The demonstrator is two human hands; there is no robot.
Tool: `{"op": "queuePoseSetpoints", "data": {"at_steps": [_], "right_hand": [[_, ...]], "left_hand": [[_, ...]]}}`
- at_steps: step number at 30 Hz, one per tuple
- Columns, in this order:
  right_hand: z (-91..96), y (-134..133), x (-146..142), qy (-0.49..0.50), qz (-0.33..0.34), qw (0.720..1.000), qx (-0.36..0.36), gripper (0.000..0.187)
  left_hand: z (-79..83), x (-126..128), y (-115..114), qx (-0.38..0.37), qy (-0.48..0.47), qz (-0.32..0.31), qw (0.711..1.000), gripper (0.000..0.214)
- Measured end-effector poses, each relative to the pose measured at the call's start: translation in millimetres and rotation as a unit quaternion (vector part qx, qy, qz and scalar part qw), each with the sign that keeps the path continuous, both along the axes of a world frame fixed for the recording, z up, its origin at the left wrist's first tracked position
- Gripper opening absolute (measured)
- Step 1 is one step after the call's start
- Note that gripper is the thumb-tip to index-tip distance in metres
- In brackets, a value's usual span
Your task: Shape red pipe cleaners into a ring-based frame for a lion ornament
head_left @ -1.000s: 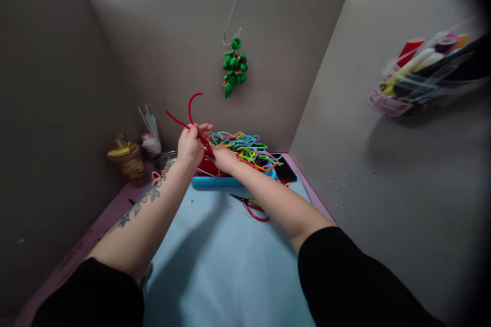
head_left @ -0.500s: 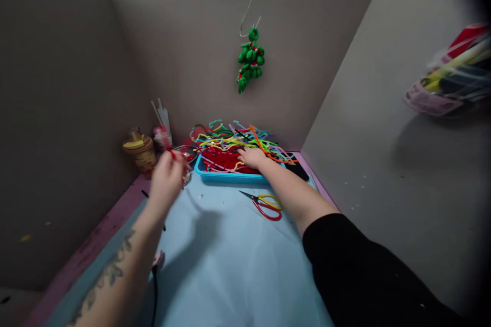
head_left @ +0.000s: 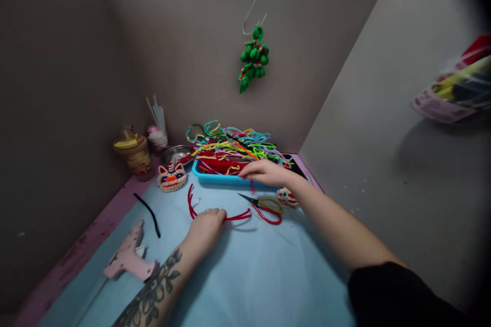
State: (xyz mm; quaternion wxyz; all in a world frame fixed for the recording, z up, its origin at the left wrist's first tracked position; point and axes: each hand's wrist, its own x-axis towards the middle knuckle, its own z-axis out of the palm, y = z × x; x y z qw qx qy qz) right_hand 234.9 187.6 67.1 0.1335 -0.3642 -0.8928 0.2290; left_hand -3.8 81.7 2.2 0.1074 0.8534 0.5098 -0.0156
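Note:
My left hand [head_left: 206,226] rests on the blue mat [head_left: 245,276] with its fingers curled down over a bent red pipe cleaner [head_left: 235,218]. The pipe cleaner loops out to both sides of the hand. My right hand [head_left: 265,171] hovers at the front edge of the blue tray [head_left: 215,179], which is heaped with several coloured pipe cleaners [head_left: 230,145]. Its fingers lie close together, and a short pink strand [head_left: 252,187] hangs from them. Red-and-yellow-handled scissors [head_left: 265,207] lie between the two hands.
A cat-face ornament [head_left: 172,178] and a black pipe cleaner [head_left: 148,209] lie at the left, with a pink glue gun [head_left: 128,256] nearer me. A jar [head_left: 132,156], a metal dish [head_left: 177,153] and a cup of white sticks [head_left: 157,133] stand by the wall. A green ornament [head_left: 253,59] hangs above.
My left hand came down from the air and laid the red pipe cleaner on the mat. My right hand drew back from the pile to the tray's front edge.

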Motion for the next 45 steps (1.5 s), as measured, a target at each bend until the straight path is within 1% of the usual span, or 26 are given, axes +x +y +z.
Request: {"op": "queuePoseSetpoints", "data": {"at_steps": [1, 2, 4, 5, 6, 7, 8, 11, 15, 17, 19, 22, 25, 27, 29, 31, 32, 33, 34, 35, 36, 38, 40, 41, 43, 45], "right_hand": [[-1.4, -6, 9, 0.025, -0.065, 0.998, 0.012, 0.029], [-4.3, -9, 16, 0.041, -0.146, 0.987, 0.045, 0.027], [-12.3, -10, 23, 0.038, -0.290, 0.949, 0.119, 0.028], [-16.3, -8, 23, 0.018, -0.336, 0.930, 0.148, 0.033], [-19.6, -5, 21, -0.014, -0.361, 0.918, 0.164, 0.041], [-22.2, -2, 17, -0.057, -0.367, 0.914, 0.164, 0.046], [-24.0, 2, 11, -0.103, -0.358, 0.916, 0.151, 0.046], [-26.9, 16, -15, -0.198, -0.298, 0.929, 0.091, 0.025], [-32.7, 36, -57, -0.209, -0.259, 0.940, 0.068, 0.026], [-35.6, 46, -68, -0.212, -0.239, 0.946, 0.047, 0.025], [-37.4, 55, -68, -0.218, -0.215, 0.952, 0.013, 0.022], [-38.5, 66, -54, -0.223, -0.196, 0.954, -0.037, 0.019], [-37.2, 71, -41, -0.211, -0.199, 0.956, -0.045, 0.028], [-33.6, 66, -37, -0.200, -0.188, 0.961, -0.045, 0.029], [-27.1, 53, -34, -0.184, -0.165, 0.968, -0.040, 0.029], [-19.8, 28, -28, -0.145, -0.139, 0.980, -0.012, 0.031], [-17.4, 12, -24, -0.078, -0.122, 0.988, 0.048, 0.033], [-16.7, -7, -21, -0.018, -0.123, 0.988, 0.094, 0.033], [-18.3, -27, -17, 0.022, -0.123, 0.985, 0.120, 0.026], [-22.3, -48, -15, 0.040, -0.125, 0.983, 0.126, 0.015], [-28.7, -68, -14, 0.037, -0.131, 0.984, 0.119, 0.016], [-46.5, -106, -17, -0.012, -0.117, 0.990, 0.082, 0.029], [-66.7, -134, -25, -0.050, -0.131, 0.987, 0.072, 0.031], [-76.0, -144, -29, -0.066, -0.148, 0.984, 0.074, 0.033], [-90.4, -155, -36, -0.098, -0.175, 0.976, 0.085, 0.029], [-98.6, -157, -40, -0.118, -0.179, 0.972, 0.097, 0.019]], "left_hand": [[-1.7, 0, -1, -0.002, 0.000, -0.005, 1.000, 0.024], [-3.4, 0, -2, -0.004, -0.001, -0.010, 1.000, 0.024], [-6.5, 1, -3, -0.006, -0.004, -0.020, 1.000, 0.023], [-7.6, 2, -4, -0.009, -0.006, -0.025, 1.000, 0.023], [-8.5, 3, -4, -0.010, -0.009, -0.032, 0.999, 0.023], [-9.1, 4, -4, -0.013, -0.011, -0.039, 0.999, 0.022], [-9.4, 4, -5, -0.015, -0.014, -0.045, 0.999, 0.022], [-9.0, 5, -5, -0.020, -0.016, -0.045, 0.999, 0.021], [-4.7, 3, -5, -0.029, -0.004, -0.044, 0.999, 0.020], [-1.4, 1, -6, -0.032, -0.004, -0.041, 0.999, 0.020], [1.6, 1, -6, -0.035, -0.008, -0.036, 0.999, 0.021], [3.2, 1, -6, -0.035, -0.015, -0.042, 0.998, 0.019], [1.9, 0, -6, -0.023, -0.029, -0.056, 0.998, 0.018], [1.5, -5, -4, -0.008, -0.041, -0.056, 0.998, 0.018], [2.7, -14, -1, 0.006, -0.054, -0.041, 0.998, 0.023], [5.1, -23, 3, 0.039, -0.066, -0.007, 0.997, 0.030], [6.3, -26, 4, 0.050, -0.063, 0.012, 0.997, 0.030], [7.2, -29, 5, 0.055, -0.059, 0.025, 0.996, 0.031], [7.5, -31, 6, 0.055, -0.053, 0.029, 0.997, 0.032], [7.3, -32, 6, 0.050, -0.046, 0.028, 0.997, 0.032], [6.6, -32, 5, 0.045, -0.041, 0.022, 0.998, 0.032], [5.0, -30, 4, 0.041, -0.035, 0.009, 0.999, 0.032], [5.5, -29, 3, 0.055, -0.042, 0.013, 0.998, 0.030], [7.2, -31, 3, 0.067, -0.051, 0.028, 0.996, 0.029], [14.1, -37, 4, 0.105, -0.094, 0.079, 0.987, 0.029], [23.4, -49, 7, 0.180, -0.161, 0.153, 0.958, 0.032]]}}
